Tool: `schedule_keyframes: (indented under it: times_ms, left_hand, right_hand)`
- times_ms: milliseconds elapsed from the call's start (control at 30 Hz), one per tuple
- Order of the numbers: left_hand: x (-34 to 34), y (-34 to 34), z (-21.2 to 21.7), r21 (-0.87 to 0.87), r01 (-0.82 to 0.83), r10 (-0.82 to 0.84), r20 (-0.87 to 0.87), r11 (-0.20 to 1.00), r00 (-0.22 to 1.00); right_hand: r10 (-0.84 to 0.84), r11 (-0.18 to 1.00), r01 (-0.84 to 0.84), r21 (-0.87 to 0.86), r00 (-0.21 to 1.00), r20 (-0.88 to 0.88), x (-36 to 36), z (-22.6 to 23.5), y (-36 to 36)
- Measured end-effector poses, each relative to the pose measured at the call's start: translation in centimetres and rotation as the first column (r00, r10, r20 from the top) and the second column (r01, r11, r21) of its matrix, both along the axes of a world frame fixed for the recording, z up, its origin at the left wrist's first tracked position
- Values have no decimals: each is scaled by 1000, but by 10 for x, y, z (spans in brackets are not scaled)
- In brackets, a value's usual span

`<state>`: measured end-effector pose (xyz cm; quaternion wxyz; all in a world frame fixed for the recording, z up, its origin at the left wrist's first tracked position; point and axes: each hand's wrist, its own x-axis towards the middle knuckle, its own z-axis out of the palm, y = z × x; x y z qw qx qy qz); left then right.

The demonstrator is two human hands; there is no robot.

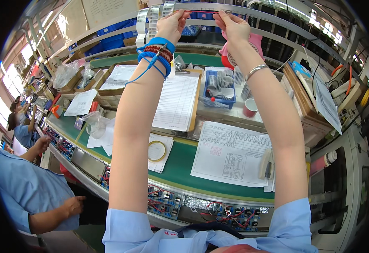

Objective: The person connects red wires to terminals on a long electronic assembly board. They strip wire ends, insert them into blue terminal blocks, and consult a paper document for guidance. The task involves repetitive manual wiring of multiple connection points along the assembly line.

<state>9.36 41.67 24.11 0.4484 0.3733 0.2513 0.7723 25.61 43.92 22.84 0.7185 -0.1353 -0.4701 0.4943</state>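
Both my arms reach up to the far rail. A thin red wire (202,12) stretches level between my hands. My left hand (172,26) is closed in a pinch on one end, my right hand (234,27) on the other. A blue coiled wrist strap (157,59) and red beads circle my left wrist; a silver bangle (256,71) is on my right forearm. Strips of white labels (153,21) hang just left of my left hand. Below my right hand stands a pink fan (255,42), partly hidden by my forearm.
A clipboard (174,101), a blue basket of label rolls (221,90), a red cup (250,108) and a printed drawing (231,156) lie on the bench. Yellow tape (156,151) rests on papers. Circuit boards (226,215) line the near edge. A co-worker (37,185) is at left.
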Motion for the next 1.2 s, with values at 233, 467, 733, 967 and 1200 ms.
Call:
schedule_keyframes:
  times_ms: [233, 467, 733, 967, 1200]
  left_hand:
    - [1, 1, 2, -16, -7, 7, -2, 1000, 1000]
    - [0, -1, 3, -9, -13, 13, 9, 1000, 1000]
    - [4, -3, 2, -15, -36, 36, -6, 999, 999]
    - [1, 0, 3, 17, -19, 19, -9, 1000, 1000]
    - [-8, -24, -7, 8, 123, -122, -64, 992, 990]
  right_hand:
    - [-50, 998, 49, -29, 998, -29, -4, 3, -14]
    - [-80, 996, 79, -40, 996, -23, -5, 7, -17]
    - [-82, 996, 80, -41, 996, -47, -3, 1, -14]
    - [-95, 995, 96, -6, 995, 7, 5, 2, -13]
    - [-104, 994, 100, 40, 989, 108, 18, -1, -36]
